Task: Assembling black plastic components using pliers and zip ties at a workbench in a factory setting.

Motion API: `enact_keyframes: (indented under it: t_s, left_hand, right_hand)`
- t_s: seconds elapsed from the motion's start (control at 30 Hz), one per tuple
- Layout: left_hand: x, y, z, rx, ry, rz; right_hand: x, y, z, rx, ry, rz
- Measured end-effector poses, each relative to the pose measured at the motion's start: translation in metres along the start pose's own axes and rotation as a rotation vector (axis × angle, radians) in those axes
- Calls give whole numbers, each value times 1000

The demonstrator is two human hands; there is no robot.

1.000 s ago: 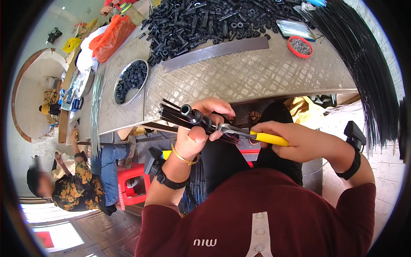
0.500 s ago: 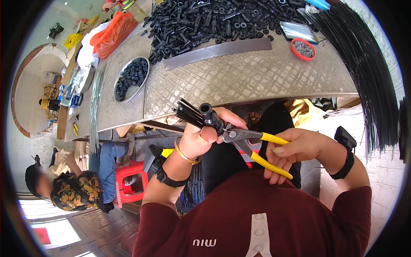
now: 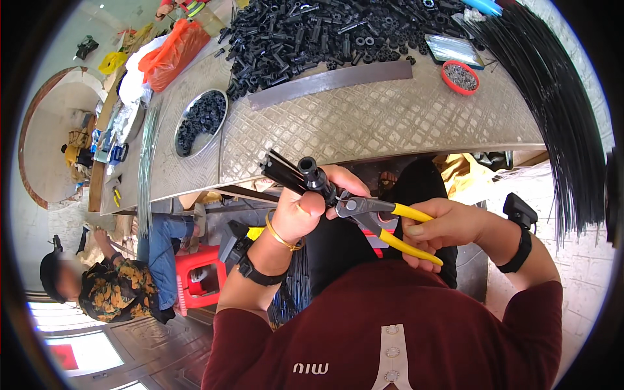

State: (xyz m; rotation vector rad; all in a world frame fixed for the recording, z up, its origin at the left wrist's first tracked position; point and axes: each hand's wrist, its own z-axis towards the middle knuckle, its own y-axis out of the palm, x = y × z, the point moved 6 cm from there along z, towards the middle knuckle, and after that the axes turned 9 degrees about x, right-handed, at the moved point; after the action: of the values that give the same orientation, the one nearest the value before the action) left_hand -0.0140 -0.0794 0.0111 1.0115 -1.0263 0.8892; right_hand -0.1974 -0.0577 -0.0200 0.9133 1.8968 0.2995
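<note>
The left hand (image 3: 296, 220) curls round black rods (image 3: 279, 174) and a tube (image 3: 314, 177); at its three o'clock, the right hand (image 3: 442, 226) grips yellow-handled pliers (image 3: 372, 206). White lettering (image 3: 311, 368) marks the maroon shirt (image 3: 344, 318).

Patterned table (image 3: 377, 117): at far centre, a heap of black parts (image 3: 325, 32); nearer, a grey strip (image 3: 331, 83); far right, a shallow case (image 3: 454, 51), a red bowl (image 3: 463, 92) of metallic pieces (image 3: 460, 77) and black rods (image 3: 552, 110) overhanging the edge; left, a dish (image 3: 203, 143) of black pieces (image 3: 201, 117), thin pale rods (image 3: 148, 149), a yellow-handled tool (image 3: 117, 194), an orange bag (image 3: 172, 58)
</note>
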Motion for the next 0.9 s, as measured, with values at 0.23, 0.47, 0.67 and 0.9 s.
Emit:
enact_keyframes:
  t_s: [0.23,0.47,0.67,0.9]
  left_hand:
    - [3,-10,6,122,74,-66]
    - [4,-17,7,213,81,3]
    - [3,-14,6,277,56,53]
    - [-4,-17,2,374,-60,155]
  right_hand:
    - [7,3,27,95,-211,-100]
    - [-69,5,-23,649,-885,-1383]
    - [-99,26,-34,741,-838,-1841]
    - [-109,36,-30,683,-814,-2052]
